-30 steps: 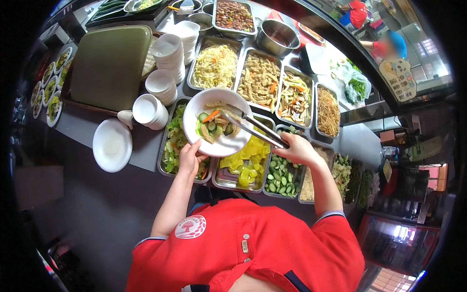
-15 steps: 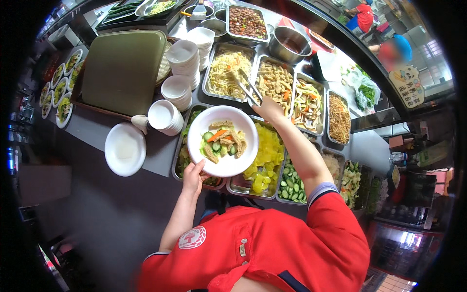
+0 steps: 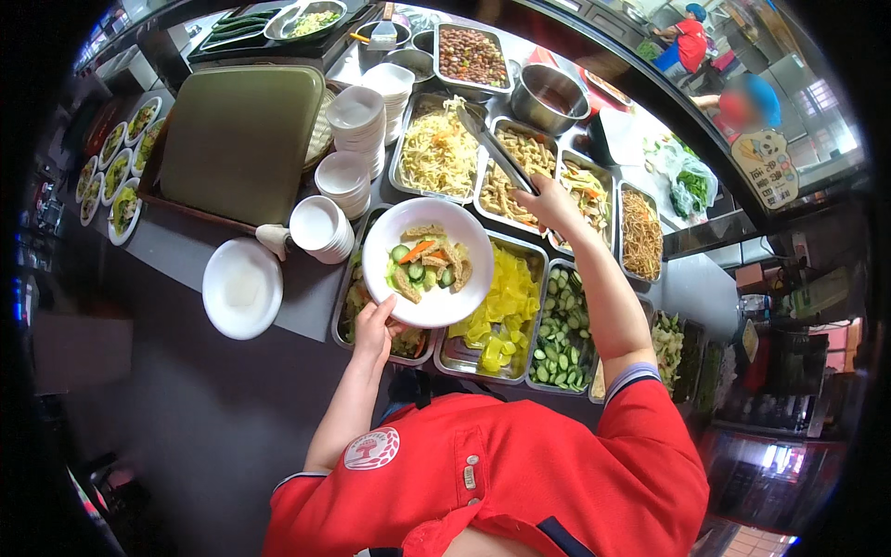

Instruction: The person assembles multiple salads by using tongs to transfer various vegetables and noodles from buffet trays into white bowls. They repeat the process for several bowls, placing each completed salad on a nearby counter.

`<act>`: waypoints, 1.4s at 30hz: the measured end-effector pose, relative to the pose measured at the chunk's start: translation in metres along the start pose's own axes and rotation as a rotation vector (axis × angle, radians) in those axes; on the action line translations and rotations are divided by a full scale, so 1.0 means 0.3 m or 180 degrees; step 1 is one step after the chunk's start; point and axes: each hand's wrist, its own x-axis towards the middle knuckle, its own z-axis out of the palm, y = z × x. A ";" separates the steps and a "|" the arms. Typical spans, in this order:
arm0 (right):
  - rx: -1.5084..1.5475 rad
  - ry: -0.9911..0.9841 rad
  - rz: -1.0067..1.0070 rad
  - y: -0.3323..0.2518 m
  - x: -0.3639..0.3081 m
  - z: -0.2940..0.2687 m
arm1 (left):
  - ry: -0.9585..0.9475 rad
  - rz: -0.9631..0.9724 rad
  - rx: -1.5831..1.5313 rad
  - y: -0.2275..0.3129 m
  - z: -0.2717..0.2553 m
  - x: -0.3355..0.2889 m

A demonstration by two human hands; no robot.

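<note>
My left hand (image 3: 376,331) is closed on the near-left rim of a white bowl (image 3: 380,243), held above the near food trays. Cucumber slices, brown strips and an orange carrot strip (image 3: 418,252) lie in it. In my right hand (image 3: 554,205) is a pair of metal tongs (image 3: 508,160), pointing away and to the left. Their tips reach over the far edge of a tray of pale shreds like bean sprouts (image 3: 436,148); whether they grip any food I cannot tell. Under the tongs' handle sits a tray of brown strips (image 3: 515,190).
Nearby trays hold yellow slices (image 3: 509,297), cucumber slices (image 3: 562,330), brown noodles (image 3: 640,232) and beans (image 3: 471,56). Left are stacked white bowls (image 3: 320,226), a white plate (image 3: 243,288) and a big dark tray (image 3: 237,144). Filled plates (image 3: 122,209) stand far left. Co-workers (image 3: 689,42) are beyond the counter.
My right hand has moved right and slightly nearer. The tongs now stretch over the bean sprout tray's far right part, tips higher up. The bowl has barely shifted.
</note>
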 end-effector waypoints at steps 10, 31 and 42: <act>0.0435 -0.0207 -0.0042 -0.042 -0.377 -0.181 | 0.0020 0.0001 0.0095 0.028 0.080 0.081; 0.1557 0.0126 0.0829 0.578 -1.112 -0.133 | -0.0953 -0.0269 0.0539 -0.281 0.428 -0.086; 0.0963 -0.0018 0.0266 0.790 -0.991 -0.283 | -0.0546 -0.0346 -0.0229 -0.511 0.432 -0.364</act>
